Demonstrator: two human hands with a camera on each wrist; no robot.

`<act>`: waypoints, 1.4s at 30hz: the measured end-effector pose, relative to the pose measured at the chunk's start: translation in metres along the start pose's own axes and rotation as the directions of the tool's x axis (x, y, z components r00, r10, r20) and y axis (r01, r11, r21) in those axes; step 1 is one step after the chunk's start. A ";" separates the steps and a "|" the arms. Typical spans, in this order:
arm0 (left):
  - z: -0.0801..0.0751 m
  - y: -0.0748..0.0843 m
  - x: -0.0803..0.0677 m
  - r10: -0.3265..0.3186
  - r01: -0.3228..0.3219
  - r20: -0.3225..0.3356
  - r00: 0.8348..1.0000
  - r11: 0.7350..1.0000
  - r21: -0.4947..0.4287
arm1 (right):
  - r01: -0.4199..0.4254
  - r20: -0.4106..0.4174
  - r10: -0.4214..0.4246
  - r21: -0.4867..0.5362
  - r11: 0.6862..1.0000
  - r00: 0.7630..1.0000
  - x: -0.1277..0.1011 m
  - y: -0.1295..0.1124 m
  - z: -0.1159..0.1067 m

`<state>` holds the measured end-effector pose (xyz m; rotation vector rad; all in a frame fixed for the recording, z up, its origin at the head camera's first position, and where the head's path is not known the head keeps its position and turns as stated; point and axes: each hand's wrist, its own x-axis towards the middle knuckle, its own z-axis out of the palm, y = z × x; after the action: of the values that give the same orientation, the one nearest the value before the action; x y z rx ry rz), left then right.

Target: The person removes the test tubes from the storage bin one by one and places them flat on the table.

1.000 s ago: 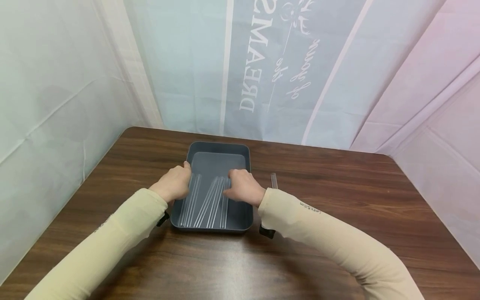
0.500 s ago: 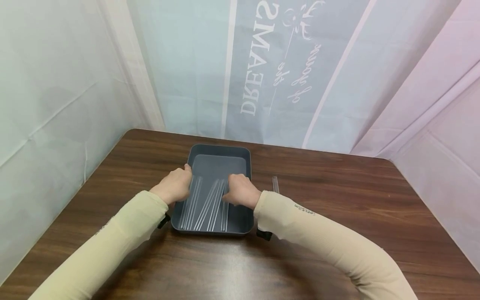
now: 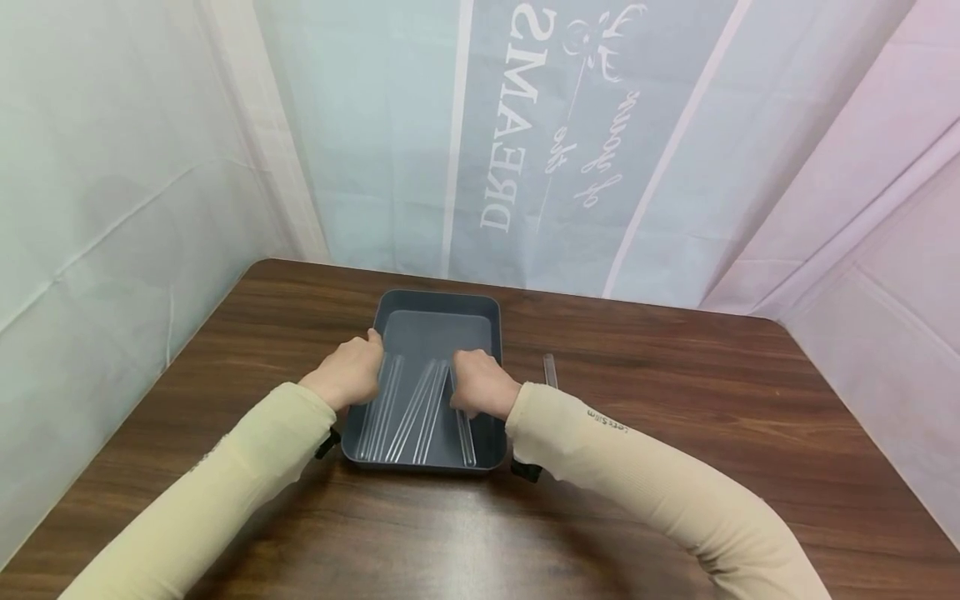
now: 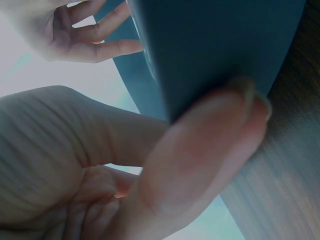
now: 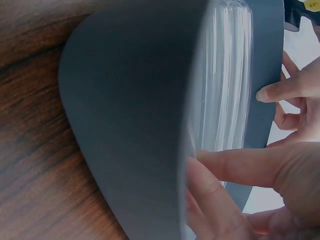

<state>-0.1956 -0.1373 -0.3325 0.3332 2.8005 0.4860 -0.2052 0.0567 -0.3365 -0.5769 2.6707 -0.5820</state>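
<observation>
A dark grey tray (image 3: pixel 438 325) with rounded corners rests on the table. Several slim clear tubes (image 3: pixel 384 408) lie lengthwise in its near half. At the tray's left wall, my left hand (image 3: pixel 348 369) grips the rim; in the left wrist view, thumb and fingers (image 4: pixel 200 145) close on the wall from both sides. Reaching inside along the right wall, my right hand (image 3: pixel 483 383) pinches the rightmost clear tube (image 3: pixel 467 440), whose upper part the hand covers. In the right wrist view, the tray wall (image 5: pixel 130 110) hides part of the fingertips.
Right of the tray, another clear piece (image 3: pixel 551 371) lies on the brown wooden table (image 3: pixel 675 400), partly covered by the right sleeve. Fabric sheets (image 3: pixel 382 150) hang behind the table and at both sides.
The rightmost tube's near end has swung right, away from the other tubes, with my right hand at its upper part. My left hand stays on the tray's rim.
</observation>
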 end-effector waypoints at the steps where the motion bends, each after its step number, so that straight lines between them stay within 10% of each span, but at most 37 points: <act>1: 0.000 0.000 0.000 -0.006 0.006 0.003 1.000 1.000 -0.004 | 0.004 -0.001 -0.004 -0.007 1.000 1.000 0.000 0.000 0.000; 42: -0.001 0.000 0.003 -0.023 0.023 0.018 1.000 1.000 0.009 | -0.054 -0.025 0.056 0.079 0.995 0.998 -0.010 0.002 -0.021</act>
<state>-0.1991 -0.1372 -0.3321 0.3059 2.7869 0.4637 -0.2057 0.0696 -0.3169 -0.4749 2.6665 -0.6806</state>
